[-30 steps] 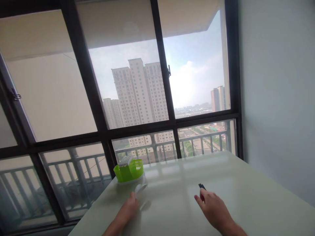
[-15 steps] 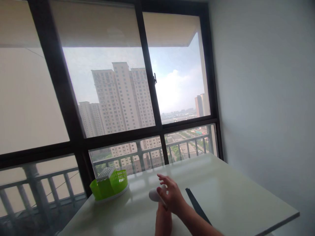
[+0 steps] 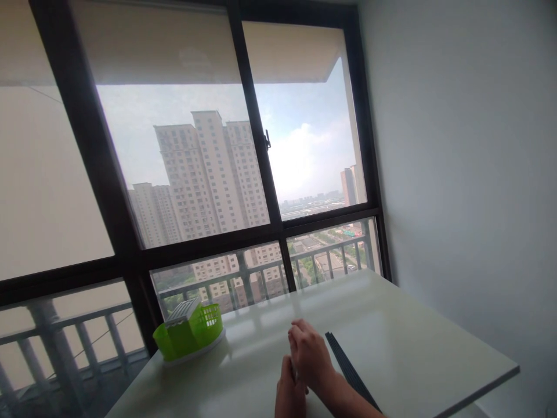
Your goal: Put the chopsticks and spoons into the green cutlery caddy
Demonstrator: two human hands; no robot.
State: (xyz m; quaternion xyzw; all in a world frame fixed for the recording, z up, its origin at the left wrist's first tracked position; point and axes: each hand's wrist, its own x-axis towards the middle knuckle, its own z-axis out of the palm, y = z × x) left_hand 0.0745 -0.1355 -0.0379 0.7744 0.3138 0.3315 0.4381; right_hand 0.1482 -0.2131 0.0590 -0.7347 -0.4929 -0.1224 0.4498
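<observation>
My right hand (image 3: 308, 351) is closed, its fingers curled forward over the top of my left hand. My left hand (image 3: 290, 386) is below it near the bottom edge of the view, thumb up and fingers closed. The two hands touch. Whatever lies between them is hidden, apart from a thin pale sliver at the thumb. Just right of the hands, a bundle of black chopsticks (image 3: 350, 368) lies on the white table (image 3: 418, 348), partly behind my right forearm.
A bright green plastic basket (image 3: 187, 337) with a grey slatted piece on top stands at the table's far left edge. Beyond the table is a dark-framed window (image 3: 209, 237) with a railing outside. A plain wall (image 3: 461, 174) rises on the right.
My right hand has closed from spread fingers and come down over my left hand. The white oval thing seen between them earlier is now covered. The view has shifted slightly.
</observation>
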